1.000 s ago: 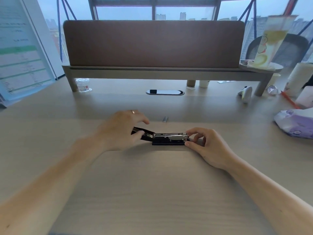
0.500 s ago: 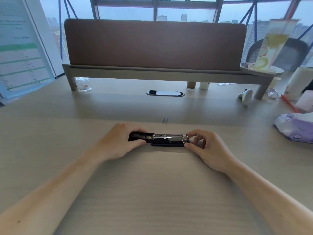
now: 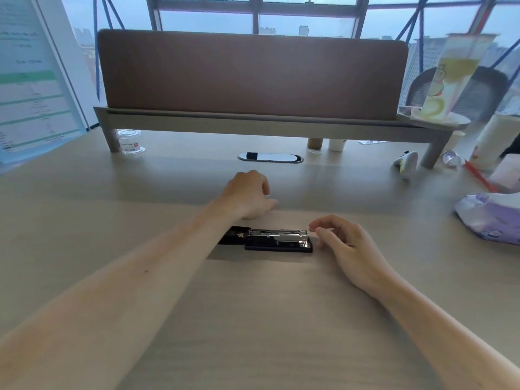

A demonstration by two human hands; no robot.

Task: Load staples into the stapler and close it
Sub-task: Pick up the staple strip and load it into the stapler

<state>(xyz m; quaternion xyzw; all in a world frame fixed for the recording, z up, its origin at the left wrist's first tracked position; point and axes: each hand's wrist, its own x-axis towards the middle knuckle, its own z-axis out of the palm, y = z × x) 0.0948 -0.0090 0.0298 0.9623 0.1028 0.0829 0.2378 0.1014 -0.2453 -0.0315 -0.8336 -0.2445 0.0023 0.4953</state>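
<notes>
The black stapler (image 3: 277,241) lies flat on the desk with its top arm folded back to the left and its metal magazine exposed. My left hand (image 3: 247,195) is stretched past the stapler, fingers curled down onto the desk behind it. The staple strip that lay there is hidden under that hand. My left forearm covers the stapler's rear end. My right hand (image 3: 347,243) rests at the stapler's front end, fingers loosely curled, fingertips right beside the magazine tip; whether they touch it I cannot tell.
A brown divider on a raised shelf (image 3: 253,123) runs across the back. Under and near it stand a small clear jar (image 3: 130,142), a cable port (image 3: 270,157) and small cups (image 3: 336,144). A purple wipes pack (image 3: 489,218) lies at the right.
My left hand let go of the stapler's folded-back arm and reached forward to where the staples lay. My right hand's fingers loosened from the stapler's front end.
</notes>
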